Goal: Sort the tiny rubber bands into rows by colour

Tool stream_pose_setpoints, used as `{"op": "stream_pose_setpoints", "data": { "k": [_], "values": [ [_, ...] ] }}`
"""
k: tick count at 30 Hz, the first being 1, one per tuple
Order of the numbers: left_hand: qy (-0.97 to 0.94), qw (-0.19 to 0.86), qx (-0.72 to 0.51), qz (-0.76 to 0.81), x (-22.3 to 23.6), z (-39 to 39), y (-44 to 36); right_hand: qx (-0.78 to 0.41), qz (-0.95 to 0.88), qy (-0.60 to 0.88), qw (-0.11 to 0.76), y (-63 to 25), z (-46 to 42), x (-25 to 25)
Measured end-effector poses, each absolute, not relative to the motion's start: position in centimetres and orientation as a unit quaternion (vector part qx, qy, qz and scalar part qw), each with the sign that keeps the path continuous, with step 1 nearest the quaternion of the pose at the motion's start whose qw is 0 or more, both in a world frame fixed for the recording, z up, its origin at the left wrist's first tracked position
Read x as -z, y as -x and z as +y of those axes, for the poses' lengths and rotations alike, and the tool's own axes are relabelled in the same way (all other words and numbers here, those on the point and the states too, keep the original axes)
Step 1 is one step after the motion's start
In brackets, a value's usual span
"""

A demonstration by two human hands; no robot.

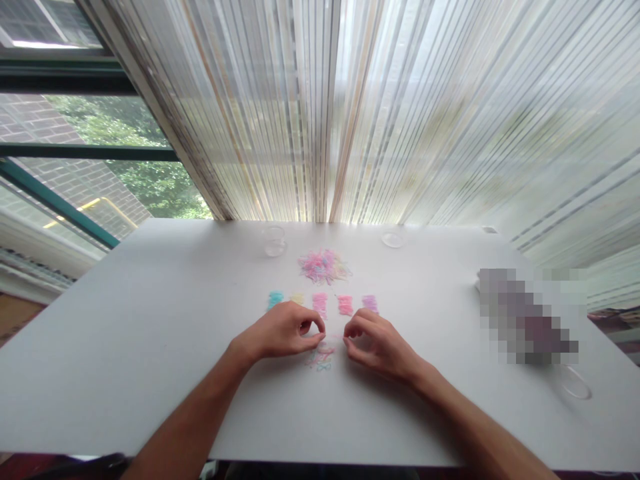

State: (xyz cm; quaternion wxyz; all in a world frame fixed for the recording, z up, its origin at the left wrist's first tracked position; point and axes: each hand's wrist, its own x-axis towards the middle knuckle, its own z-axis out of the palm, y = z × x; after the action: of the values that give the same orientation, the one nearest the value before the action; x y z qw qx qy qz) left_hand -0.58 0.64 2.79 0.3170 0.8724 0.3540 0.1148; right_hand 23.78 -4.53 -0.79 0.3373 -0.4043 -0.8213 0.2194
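Note:
My left hand (287,332) is closed in a pinch, thumb against forefinger, above the middle of the table. Facing it, my right hand (374,343) pinches in the same way, a short gap away. A faint pink rubber band (336,335) seems to span the gap between the fingertips; it is very thin and blurred. Below them lies a small pile of mixed rubber bands (320,361). Beyond the hands is a row of colour groups: teal bands (275,298), yellow bands (297,299), pink bands (319,303), coral bands (345,305) and purple bands (369,303), some partly covered.
A larger heap of mixed bands (324,266) lies farther back on the white table (175,347). Clear round containers (275,242) and a clear lid (393,240) stand near the back edge. At right is a pixelated object (525,320) with a loop (575,383).

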Motion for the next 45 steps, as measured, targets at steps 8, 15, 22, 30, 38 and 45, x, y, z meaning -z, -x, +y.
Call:
{"op": "stream_pose_setpoints", "data": {
  "k": [8,15,22,30,38,45],
  "values": [
    [-0.861,0.315,-0.109,0.384,-3.3,0.8,0.9,-0.237,-0.829,0.406,0.303,-23.7,-4.7,0.4],
    [-0.860,0.322,-0.115,0.379,-3.3,0.8,0.8,-0.232,-0.839,0.402,0.284,-23.6,-4.8,0.5],
    [-0.880,0.317,-0.118,0.333,-2.7,0.2,0.1,-0.215,-0.823,0.402,0.340,-23.3,-4.7,1.0],
    [-0.880,0.319,-0.130,0.328,-2.8,0.3,0.2,-0.212,-0.826,0.393,0.344,-23.2,-4.7,1.0],
    [-0.878,0.322,-0.128,0.332,-2.8,0.4,0.2,-0.204,-0.824,0.397,0.349,-23.1,-4.6,1.1],
    [-0.877,0.320,-0.145,0.328,-2.7,0.4,0.0,-0.199,-0.824,0.397,0.352,-23.2,-4.6,1.1]
  ]
}}
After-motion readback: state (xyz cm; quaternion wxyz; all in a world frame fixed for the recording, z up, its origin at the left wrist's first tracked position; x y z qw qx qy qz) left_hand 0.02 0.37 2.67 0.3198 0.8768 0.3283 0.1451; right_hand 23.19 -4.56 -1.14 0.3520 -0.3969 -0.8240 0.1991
